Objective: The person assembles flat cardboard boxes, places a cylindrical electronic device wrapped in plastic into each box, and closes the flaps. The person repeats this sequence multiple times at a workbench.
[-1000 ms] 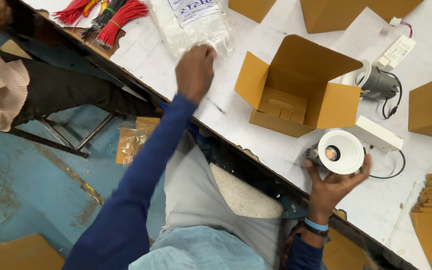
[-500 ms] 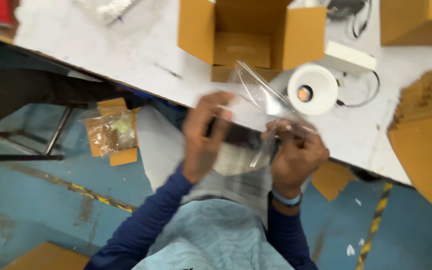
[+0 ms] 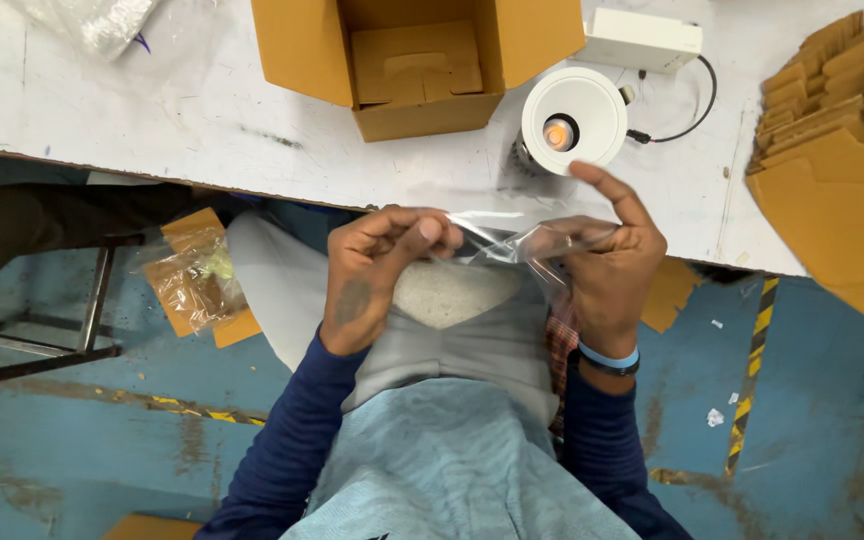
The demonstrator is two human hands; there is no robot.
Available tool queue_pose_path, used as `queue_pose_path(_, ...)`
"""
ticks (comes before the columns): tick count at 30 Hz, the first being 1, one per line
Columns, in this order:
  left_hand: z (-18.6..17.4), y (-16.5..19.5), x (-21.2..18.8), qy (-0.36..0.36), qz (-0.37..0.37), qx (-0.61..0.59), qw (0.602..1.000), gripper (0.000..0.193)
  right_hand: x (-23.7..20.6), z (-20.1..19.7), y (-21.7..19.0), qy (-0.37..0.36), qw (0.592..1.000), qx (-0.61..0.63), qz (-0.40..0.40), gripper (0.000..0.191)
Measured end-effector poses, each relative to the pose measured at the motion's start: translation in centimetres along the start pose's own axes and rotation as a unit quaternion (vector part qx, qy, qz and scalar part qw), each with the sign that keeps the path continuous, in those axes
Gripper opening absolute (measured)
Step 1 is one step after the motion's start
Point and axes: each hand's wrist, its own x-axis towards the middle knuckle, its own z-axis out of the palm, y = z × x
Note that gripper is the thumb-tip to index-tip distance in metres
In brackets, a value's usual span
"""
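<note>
A clear plastic bag point(image 3: 512, 238) is held stretched between both hands, just below the near edge of the white worktable point(image 3: 152, 110) and above the person's lap. Its left end is pinched between the thumb and curled fingers of the left hand point(image 3: 377, 275); its right end is gripped by the right hand point(image 3: 607, 265), whose index finger is raised toward the table while the other fingers close on the film. A blue wristband point(image 3: 607, 357) is worn on the right wrist.

Just beyond the bag, on the table near its edge, a round white downlight point(image 3: 574, 120) is seen lying face up, with an orange-lit centre — a black cable point(image 3: 687, 105) runs from it to a white rectangular driver box point(image 3: 642, 38) further back. To the left of the downlight an open brown cardboard box point(image 3: 417, 60) is placed, a cardboard insert visible inside. To the right of the downlight a stack of flat cardboard blanks point(image 3: 832, 130) is spread over the table's end. Far to the left of the downlight, at the table's back, a heap of clear plastic bags point(image 3: 102, 20) is partly in view.

Below the table, left of the bag, a crumpled clear packet on brown card point(image 3: 192, 275) lies on the blue floor — beside a dark metal stool frame point(image 3: 92, 310).
</note>
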Motion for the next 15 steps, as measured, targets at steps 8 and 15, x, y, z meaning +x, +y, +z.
queue_pose_path(8, -1.1, -1.0, 0.4, 0.108, 0.030, -0.166, 0.980, 0.023, -0.7, -1.1, 1.4, 0.059, 0.990, 0.111, 0.055, 0.034)
queue_pose_path(15, -1.1, -2.1, -0.4, -0.027, 0.173, -0.210, 0.962, 0.014, -2.2, 0.7, 1.2, -0.143, 0.967, 0.130, 0.166, 0.077)
